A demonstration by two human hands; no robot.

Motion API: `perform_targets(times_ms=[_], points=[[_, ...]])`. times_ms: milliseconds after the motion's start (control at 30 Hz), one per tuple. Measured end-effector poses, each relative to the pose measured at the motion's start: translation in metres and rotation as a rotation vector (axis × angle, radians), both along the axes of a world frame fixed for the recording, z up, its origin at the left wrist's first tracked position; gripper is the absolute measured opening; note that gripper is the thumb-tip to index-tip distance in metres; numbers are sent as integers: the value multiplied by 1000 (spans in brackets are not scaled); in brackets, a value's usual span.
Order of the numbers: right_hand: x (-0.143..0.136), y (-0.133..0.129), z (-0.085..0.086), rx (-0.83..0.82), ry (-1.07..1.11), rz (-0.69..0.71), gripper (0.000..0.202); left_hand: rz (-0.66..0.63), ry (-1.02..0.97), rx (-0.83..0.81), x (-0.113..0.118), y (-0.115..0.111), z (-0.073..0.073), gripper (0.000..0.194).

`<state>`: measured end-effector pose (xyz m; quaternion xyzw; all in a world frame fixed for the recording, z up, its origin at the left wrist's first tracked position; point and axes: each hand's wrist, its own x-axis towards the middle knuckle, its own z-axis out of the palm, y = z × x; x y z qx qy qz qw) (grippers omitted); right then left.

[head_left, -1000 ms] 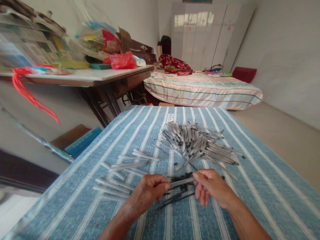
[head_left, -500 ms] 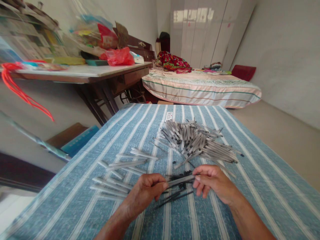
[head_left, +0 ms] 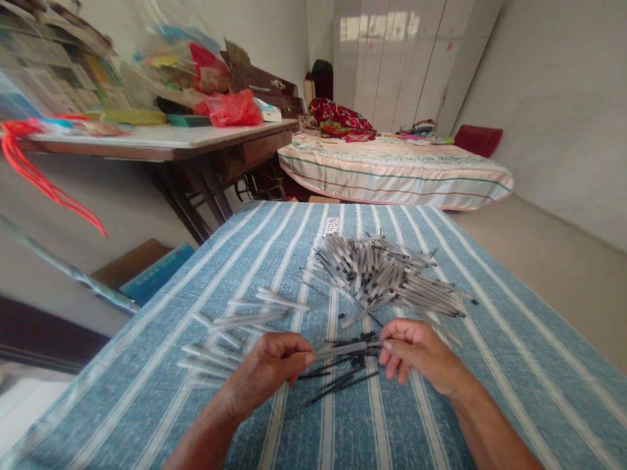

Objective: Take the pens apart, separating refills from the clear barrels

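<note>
A slim translucent grey pen (head_left: 345, 350) spans the gap between my hands, above the striped tablecloth (head_left: 235, 431). My left hand (head_left: 274, 362) pinches its left end between thumb and forefinger. At the other end, the fingertips of my right hand (head_left: 416, 352) are closed on it; its exact tip is hidden there. Beneath lie thin black pen refills (head_left: 340, 385) and small black pieces. Several pale pen barrels (head_left: 210, 359) rest loosely beside my left hand. Beyond my hands is a large heap of grey pens (head_left: 377, 271) with dark ends.
To the left stands a desk (head_left: 196, 138) with a red plastic bag (head_left: 234, 108) and other bags on it. A bed (head_left: 392, 166) with a striped cover is past the far table edge. A blue box (head_left: 159, 274) sits low at the left.
My left hand has shifted left and slightly up, still pinching the pen's end. The distance between my hands has grown a little. My right hand has barely moved.
</note>
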<state>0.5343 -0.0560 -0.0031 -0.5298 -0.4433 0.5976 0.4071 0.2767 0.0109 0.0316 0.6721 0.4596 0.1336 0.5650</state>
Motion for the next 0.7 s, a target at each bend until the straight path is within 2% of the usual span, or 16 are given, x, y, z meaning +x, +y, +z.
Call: perform_targets(times_ms=[200, 367, 533, 700], points=[[6, 0, -3, -17, -64, 27, 25, -26, 13, 2, -4, 2, 4, 27], [22, 1, 0, -25, -110, -53, 22, 6, 111, 122, -30, 16, 14, 27], [24, 2, -2, -58, -198, -65, 18, 201, 279, 312, -62, 30, 15, 28], [24, 1, -8, -87, -328, 3, 17, 341, 420, 448, -77, 36, 8, 25]])
